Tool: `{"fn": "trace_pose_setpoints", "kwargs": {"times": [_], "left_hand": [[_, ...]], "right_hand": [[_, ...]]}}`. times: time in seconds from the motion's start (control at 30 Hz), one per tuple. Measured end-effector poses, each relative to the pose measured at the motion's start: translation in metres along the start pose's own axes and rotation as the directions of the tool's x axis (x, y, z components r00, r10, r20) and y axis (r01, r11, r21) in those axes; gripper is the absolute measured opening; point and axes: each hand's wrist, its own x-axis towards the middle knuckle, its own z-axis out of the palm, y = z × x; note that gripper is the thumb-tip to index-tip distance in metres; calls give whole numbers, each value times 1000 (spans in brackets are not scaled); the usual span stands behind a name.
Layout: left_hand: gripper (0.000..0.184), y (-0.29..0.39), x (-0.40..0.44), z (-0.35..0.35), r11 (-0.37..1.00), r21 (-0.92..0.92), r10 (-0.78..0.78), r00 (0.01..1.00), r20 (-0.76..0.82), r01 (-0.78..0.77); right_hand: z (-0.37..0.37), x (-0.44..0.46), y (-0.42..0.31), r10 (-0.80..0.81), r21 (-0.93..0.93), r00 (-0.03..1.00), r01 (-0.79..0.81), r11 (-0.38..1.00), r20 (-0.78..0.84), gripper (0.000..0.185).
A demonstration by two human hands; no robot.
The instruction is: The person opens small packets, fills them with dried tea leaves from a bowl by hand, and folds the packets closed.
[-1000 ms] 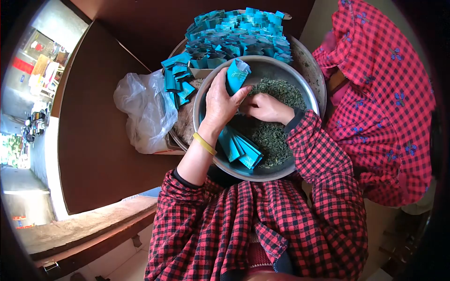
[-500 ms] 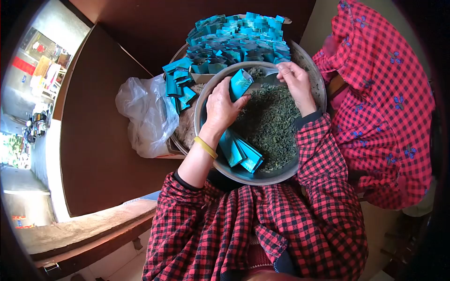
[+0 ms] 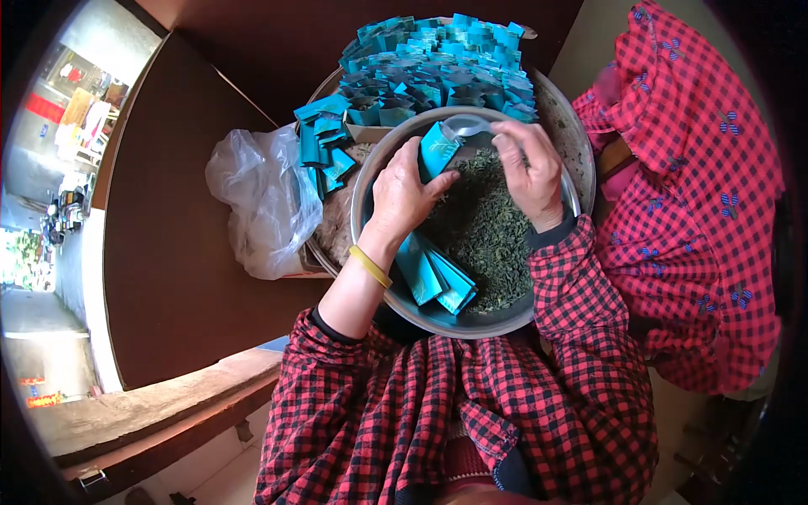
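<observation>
My left hand (image 3: 400, 195) is closed around an upright small teal packet (image 3: 437, 151), its top end open. In my right hand (image 3: 532, 172) is a spoon (image 3: 471, 124), pinched between the fingers, its bowl at the packet's mouth; whether leaves are still on it I cannot tell. Both hands are over a metal bowl (image 3: 484, 332) of dark green dried leaves (image 3: 492, 231), which look like tea. Several flat teal packets (image 3: 436, 278) lean inside the bowl's near left side, below my left wrist.
Behind the bowl, many teal packets (image 3: 438, 71) stand packed together in a wide round pan (image 3: 582, 139). Loose packets (image 3: 324, 143) and a clear plastic bag (image 3: 265, 206) lie left. A brown panel (image 3: 194, 219) stands further left. Red checked cloth (image 3: 690, 219) is close on the right.
My right hand has turned and tilted the spoon up at the packet's mouth; the leaves seen on it before no longer show. My left hand keeps its hold. The view has shifted slightly.
</observation>
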Motion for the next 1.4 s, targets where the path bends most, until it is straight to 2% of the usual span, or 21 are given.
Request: {"fn": "trace_pose_setpoints", "kwargs": {"times": [0.07, 0.1, 0.17, 0.2, 0.3, 0.47, 0.53, 0.57, 0.6, 0.67, 0.7, 0.8, 0.83, 0.9, 0.93, 1.1, 1.13, 1.2, 1.23, 1.3, 1.4], "left_hand": [[66, 1, 0, -2, 1000, -12, -12, 1000, 9, 12], [66, 2, 1, -3, 1000, -19, 6, 1000, -20, -6], [64, 2, 1, -3, 999, -29, 43, 996, -74, -45], [64, 2, 0, -3, 999, -28, 43, 997, -67, -45], [62, 1, 0, -2, 996, -78, 41, 995, -87, -48], [62, -2, -1, 1, 998, -31, 59, 995, -83, -62], [64, 0, -1, -1, 999, 8, 47, 998, -38, -47], [65, 1, -1, -2, 999, 28, 39, 999, -15, -39], [65, 0, -1, -2, 999, 31, 38, 999, -18, -37], [66, -2, -2, 0, 998, 54, 31, 999, 7, -32], [67, -2, -2, 1, 997, 65, 29, 999, 17, -30], [67, -4, -4, 5, 996, 89, 29, 999, 19, -31], [67, -5, -3, 6, 994, 100, 31, 999, 23, -33], [68, -8, -3, 8, 994, 100, 29, 999, 22, -31], [68, -9, -3, 8, 995, 99, 21, 999, 27, -24], [70, -4, -2, 3, 997, 74, 1, 1000, 27, -3], [70, -3, -2, 3, 997, 75, 2, 1000, 29, -4], [69, -2, -2, 4, 998, 51, 27, 999, -28, -26], [69, -2, -2, 4, 998, 41, 41, 998, -53, -39], [68, -2, -2, 4, 999, 10, 42, 998, -48, -41], [67, -2, -1, 3, 998, -55, 24, 998, -61, -28]], "right_hand": [[0, 0, 6, 36, -31, 999, -37, 999, -40, 12], [1, -3, 12, 76, -139, 990, -59, 989, 118, 14], [3, -11, 22, 201, -351, 894, -53, 935, 400, 17], [8, -18, 23, 207, -352, 893, -59, 934, 399, 17], [23, -37, 19, 162, -132, 640, -95, 987, 751, 24], [22, -31, 22, 267, -164, 701, -212, 963, 662, 28], [13, -21, 34, 459, -85, 758, -478, 874, 464, 22], [9, -17, 37, 455, -79, 760, -476, 876, 465, 22], [4, -13, 41, 445, 7, 820, -479, 878, 359, 22], [-4, -7, 41, 436, 176, 891, -454, 874, 128, 23], [-5, -5, 38, 434, 178, 891, -452, 874, 129, 23], [-2, -5, 22, 309, 273, 951, -289, 917, -30, 21], [-1, -5, 19, 305, 276, 952, -285, 918, -34, 21], [1, -5, 12, 17, 69, 1000, -17, 997, -5, 19], [2, -5, 11, -122, -30, 992, 123, 992, 32, 19], [-1, -4, 5, -36, -115, 999, 33, 993, -29, 18], [1, -9, 9, 30, -206, 989, 0, 979, 143, 18], [9, -21, 17, 206, -391, 874, -19, 920, 441, 20], [15, -28, 17, 211, -393, 875, -26, 919, 436, 20], [25, -42, 12, 153, -126, 654, -88, 988, 741, 22], [29, -41, 6, 195, -160, 604, -113, 981, 773, 21]]}}
